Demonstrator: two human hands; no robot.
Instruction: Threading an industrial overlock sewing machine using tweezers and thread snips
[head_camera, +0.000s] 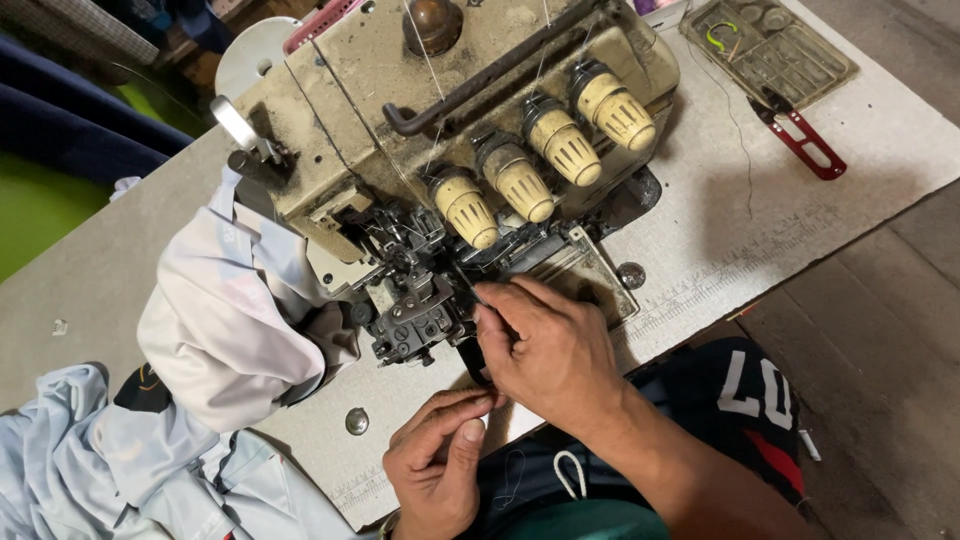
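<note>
Left hand (437, 463) pinches unseen thread; right hand (545, 350) grip hides needle tool at overlocker (450, 130).

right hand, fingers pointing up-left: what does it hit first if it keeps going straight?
Most likely the dark presser-foot mechanism of the sewing machine: the right hand has its fingertips almost at it. Depth is unclear, so contact can't be confirmed.

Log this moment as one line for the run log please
right hand: fingertips at needle area of overlock sewing machine | left hand: pinching dark strip at table edge | pale fabric: bunched left of machine
</note>
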